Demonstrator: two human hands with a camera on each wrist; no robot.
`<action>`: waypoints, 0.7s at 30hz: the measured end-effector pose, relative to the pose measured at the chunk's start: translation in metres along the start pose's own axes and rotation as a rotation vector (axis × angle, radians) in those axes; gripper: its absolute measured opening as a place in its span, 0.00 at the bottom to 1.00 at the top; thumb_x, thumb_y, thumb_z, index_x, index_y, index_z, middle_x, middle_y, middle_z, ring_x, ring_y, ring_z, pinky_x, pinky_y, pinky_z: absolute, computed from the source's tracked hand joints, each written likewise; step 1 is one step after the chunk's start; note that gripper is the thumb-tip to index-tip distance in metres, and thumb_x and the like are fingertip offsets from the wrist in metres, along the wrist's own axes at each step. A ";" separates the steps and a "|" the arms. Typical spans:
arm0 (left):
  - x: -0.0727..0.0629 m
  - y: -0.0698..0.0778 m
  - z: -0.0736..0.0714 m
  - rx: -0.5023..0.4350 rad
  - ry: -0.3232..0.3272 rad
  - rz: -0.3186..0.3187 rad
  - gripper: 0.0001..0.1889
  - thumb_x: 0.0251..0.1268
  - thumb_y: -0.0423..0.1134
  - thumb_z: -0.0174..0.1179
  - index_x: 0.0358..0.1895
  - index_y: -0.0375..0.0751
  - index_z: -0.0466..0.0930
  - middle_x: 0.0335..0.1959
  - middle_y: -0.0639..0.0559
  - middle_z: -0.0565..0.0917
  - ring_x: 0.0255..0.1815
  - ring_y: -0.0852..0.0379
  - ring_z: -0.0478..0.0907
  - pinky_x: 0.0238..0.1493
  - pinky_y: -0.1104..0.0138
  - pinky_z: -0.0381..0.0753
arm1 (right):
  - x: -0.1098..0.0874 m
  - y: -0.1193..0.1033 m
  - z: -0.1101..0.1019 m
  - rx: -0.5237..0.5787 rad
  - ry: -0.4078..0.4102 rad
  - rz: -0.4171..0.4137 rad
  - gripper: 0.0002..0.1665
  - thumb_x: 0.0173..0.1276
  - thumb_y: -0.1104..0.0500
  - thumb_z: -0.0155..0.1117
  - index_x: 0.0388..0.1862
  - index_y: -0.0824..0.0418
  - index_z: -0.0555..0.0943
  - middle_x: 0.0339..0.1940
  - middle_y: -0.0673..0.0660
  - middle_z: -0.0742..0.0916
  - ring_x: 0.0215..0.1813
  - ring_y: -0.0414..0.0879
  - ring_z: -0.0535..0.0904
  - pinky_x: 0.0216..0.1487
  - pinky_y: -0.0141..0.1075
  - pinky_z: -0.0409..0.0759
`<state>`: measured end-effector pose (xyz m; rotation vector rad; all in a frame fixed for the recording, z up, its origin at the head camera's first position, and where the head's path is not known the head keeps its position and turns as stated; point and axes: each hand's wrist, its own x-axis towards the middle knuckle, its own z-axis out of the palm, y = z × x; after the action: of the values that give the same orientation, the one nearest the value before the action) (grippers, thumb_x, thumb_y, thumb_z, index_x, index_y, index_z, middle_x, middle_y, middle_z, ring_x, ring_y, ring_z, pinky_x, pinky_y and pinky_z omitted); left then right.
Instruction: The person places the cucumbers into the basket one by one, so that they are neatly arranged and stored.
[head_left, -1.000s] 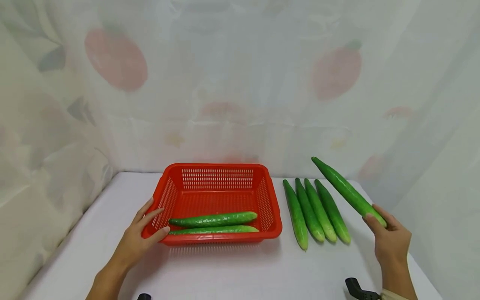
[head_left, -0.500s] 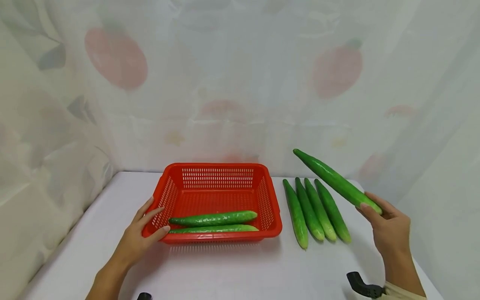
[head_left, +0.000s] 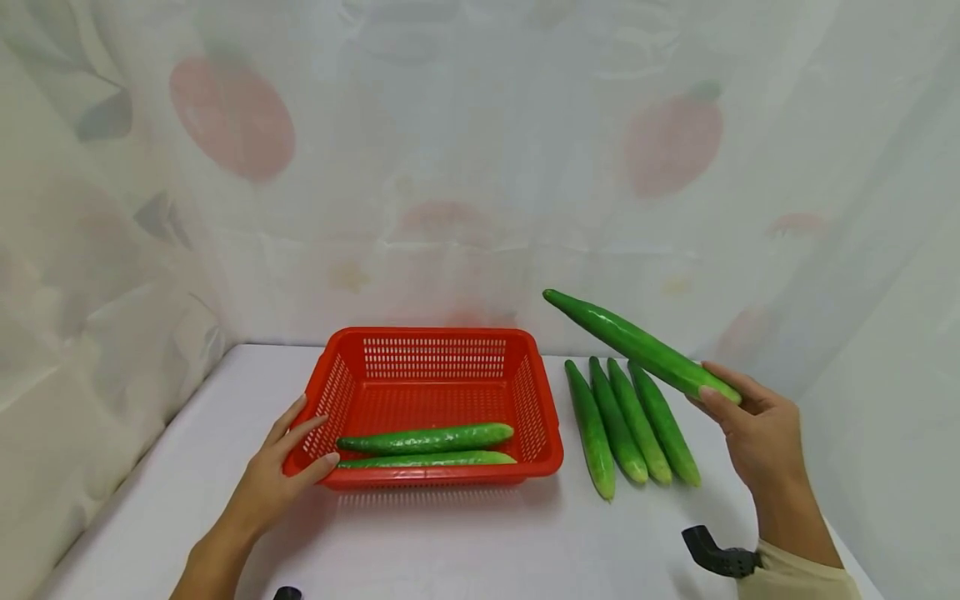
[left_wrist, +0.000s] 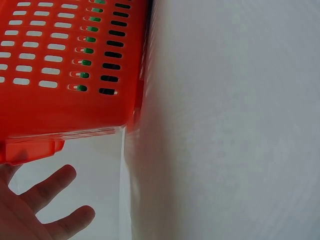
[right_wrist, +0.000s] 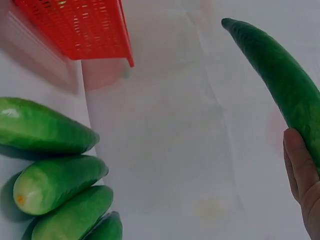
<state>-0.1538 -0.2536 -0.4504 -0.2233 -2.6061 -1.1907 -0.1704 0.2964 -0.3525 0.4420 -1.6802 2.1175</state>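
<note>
1. The right hand (head_left: pixel 765 433) was clamped on the pale end of a long cucumber (head_left: pixel 637 342), thumb on one side and fingers on the other. From that grip it slanted up to the left, its darker tip in the air; holding only the end presumably left the rest of its length unobstructed.

2. Just below the grip came a light sleeve (head_left: pixel 798 575) and a curved black piece (head_left: pixel 720 557) beside the wrist.

3. Left of the grip and lower, four cucumbers (head_left: pixel 592 429) lay side by side on the white table (head_left: pixel 487 542), pale ends toward the person, probably so that those ends were easy to reach.

4. Farther left stood a red basket (head_left: pixel 427 477). Inside, two cucumbers (head_left: pixel 427 437) lay lengthwise along its near wall, which seemed to suit their length and left bare floor behind them.

5. Farthest left of the grip, the left hand (head_left: pixel 262 487) rested at the basket's left side, fingers apart, seemingly steadying it.

6. Behind everything hung a pale printed sheet (head_left: pixel 450 167).
</note>
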 end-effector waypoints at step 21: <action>0.000 -0.001 0.000 -0.021 0.006 0.006 0.30 0.60 0.48 0.67 0.64 0.39 0.74 0.75 0.52 0.54 0.69 0.36 0.57 0.53 0.36 0.63 | 0.026 0.001 0.044 -0.076 -0.202 0.019 0.20 0.66 0.78 0.55 0.57 0.81 0.73 0.51 0.61 0.81 0.49 0.48 0.80 0.48 0.38 0.79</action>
<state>-0.1540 -0.2541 -0.4507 -0.2308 -2.5869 -1.2156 -0.1931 0.2563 -0.3307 0.6379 -1.8753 2.0729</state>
